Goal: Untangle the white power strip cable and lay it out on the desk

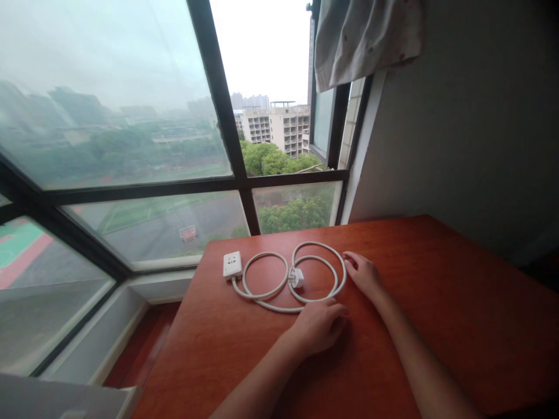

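A white extension cord (265, 254) lies in two loops on the reddish-brown table (244, 372). Its white socket block (232, 265) is at the left end, and its plug (297, 278) rests between the loops. My left hand (321, 326) is at the near edge of the right loop, back up, thumb apart from loosely curled fingers; its fingertips are partly hidden. Beside the loop's right edge, my right hand (362, 273) has thumb and fingers apart, the fingertips close to the cable. Whether either hand touches the cord I cannot tell.
Beyond the table stands a dark-framed window (244, 183), with one pane (325, 116) swung open. A light curtain (367, 41) hangs at the upper right, before a grey wall (454, 128). The table's left edge drops to a reddish floor (148, 331).
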{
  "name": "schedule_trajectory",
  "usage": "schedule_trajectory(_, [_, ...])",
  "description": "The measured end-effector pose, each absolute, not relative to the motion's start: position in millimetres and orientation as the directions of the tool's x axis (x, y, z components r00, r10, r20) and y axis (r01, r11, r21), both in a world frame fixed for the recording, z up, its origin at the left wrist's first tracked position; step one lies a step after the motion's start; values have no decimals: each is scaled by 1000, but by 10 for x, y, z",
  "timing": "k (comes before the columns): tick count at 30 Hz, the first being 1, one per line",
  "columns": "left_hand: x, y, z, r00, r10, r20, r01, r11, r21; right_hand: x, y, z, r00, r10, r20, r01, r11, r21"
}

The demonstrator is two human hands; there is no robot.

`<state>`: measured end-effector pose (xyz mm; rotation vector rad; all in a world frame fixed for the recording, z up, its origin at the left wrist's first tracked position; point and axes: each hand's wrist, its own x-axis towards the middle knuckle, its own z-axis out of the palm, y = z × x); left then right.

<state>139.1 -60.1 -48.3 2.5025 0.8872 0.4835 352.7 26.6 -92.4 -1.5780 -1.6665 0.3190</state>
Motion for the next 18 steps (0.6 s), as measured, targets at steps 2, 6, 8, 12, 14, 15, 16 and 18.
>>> schedule_trajectory(2, [1400,-606,-481,745,644,171,504,-712,488,3563,273,-940,149,915,375,747,144,-649])
schedule_trajectory(6, [1414,-642,-453,762,633,136,519,-723,457,3642,264,-957,233,926,297,796,-7,-605])
schedule_trajectory(8, [1421,-672,-436,767,631,117,538,-731,420,3655,254,-948,226,943,246,816,-45,-577])
schedule_trajectory(12, [1436,-717,-415,772,626,111,549,-744,380,3627,235,-907,152,975,162,858,-49,-511])
schedule_trajectory(14, [1441,-722,-408,770,631,98,557,-738,381,3607,229,-886,139,981,137,871,-55,-488])
schedule_trajectory(15, [1442,-724,-402,769,633,89,561,-736,380,3599,228,-879,135,982,133,873,-55,-484])
schedule_trajectory(16, [1442,-726,-393,768,635,82,566,-734,375,3594,226,-873,134,982,133,874,-54,-482])
schedule_trajectory(18, [1439,-740,-367,769,635,69,575,-736,358,3588,226,-868,128,982,137,876,-48,-480])
